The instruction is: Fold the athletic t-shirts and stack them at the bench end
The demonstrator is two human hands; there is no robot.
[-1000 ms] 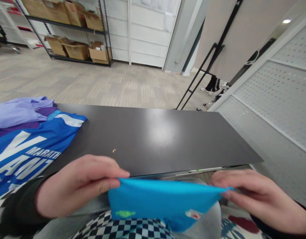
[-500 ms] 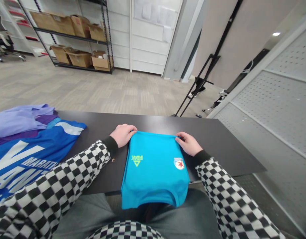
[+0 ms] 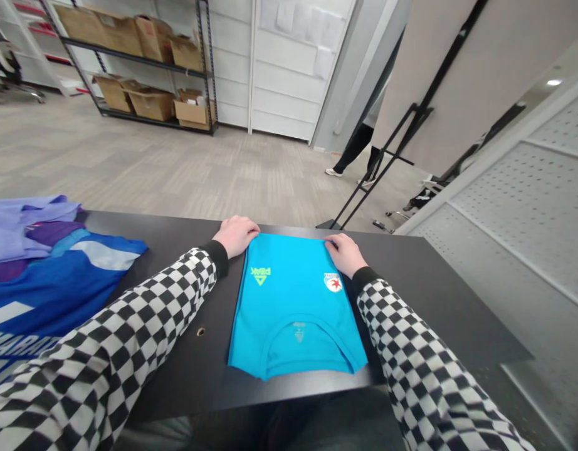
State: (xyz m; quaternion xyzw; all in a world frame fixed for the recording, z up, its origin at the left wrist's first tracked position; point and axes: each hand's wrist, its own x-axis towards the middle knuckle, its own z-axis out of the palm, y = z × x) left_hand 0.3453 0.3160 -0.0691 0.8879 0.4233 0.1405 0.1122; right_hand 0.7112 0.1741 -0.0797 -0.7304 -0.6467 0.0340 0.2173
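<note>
A folded bright-blue T-shirt (image 3: 289,294) lies flat on the dark table, its round neckline towards me. A green PEAK print is on its left side and a round red-and-white badge on its right. At the far left corner of the shirt, my left hand (image 3: 237,237) pinches the folded edge between thumb and fingers. My right hand (image 3: 345,254) grips the far right corner the same way. The shirt's far edge runs straight between both hands.
On the table (image 3: 176,369) at left lie a blue printed shirt (image 3: 96,263) and a lilac garment (image 3: 26,225). Beyond stand a shelf of cardboard boxes (image 3: 150,103) and a black-framed stand (image 3: 387,163). A perforated grey panel (image 3: 528,207) borders the right. A person's legs (image 3: 355,150) show behind the stand.
Both hands have moved the shirt away from me, so its neckline end, which hung over the near edge, now lies on the table. A person's legs have come into view behind the stand.
</note>
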